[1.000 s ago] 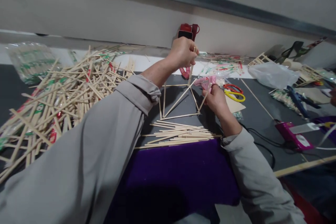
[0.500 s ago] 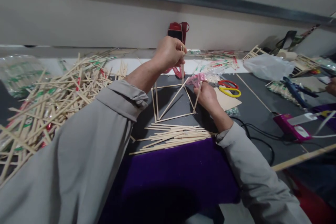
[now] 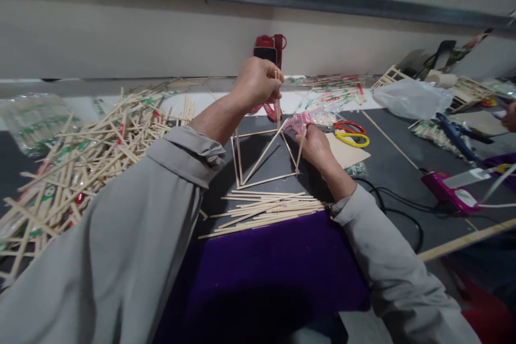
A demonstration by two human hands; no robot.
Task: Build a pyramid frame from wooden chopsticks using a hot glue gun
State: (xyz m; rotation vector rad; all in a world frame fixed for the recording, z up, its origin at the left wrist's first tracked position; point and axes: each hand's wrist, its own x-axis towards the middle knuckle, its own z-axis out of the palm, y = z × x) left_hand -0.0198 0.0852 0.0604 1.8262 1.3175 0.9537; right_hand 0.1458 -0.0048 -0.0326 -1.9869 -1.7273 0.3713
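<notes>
My left hand pinches the top of an upright wooden stick at the back of a stick frame. The frame has a base of sticks on the dark table, with other sticks rising or slanting from its corners. My right hand is closed round a pink glue gun, whose nozzle points left near the upright stick. In front of the frame lies a loose row of several sticks.
A large heap of sticks and wrappers covers the left. Scissors lie right of my right hand. A magenta power strip with cables, a plastic bag and another person's hand are farther right. A red bottle stands behind.
The view has shifted slightly. My right hand and the glue gun have moved a little to the left; my left hand still pinches the stick.
</notes>
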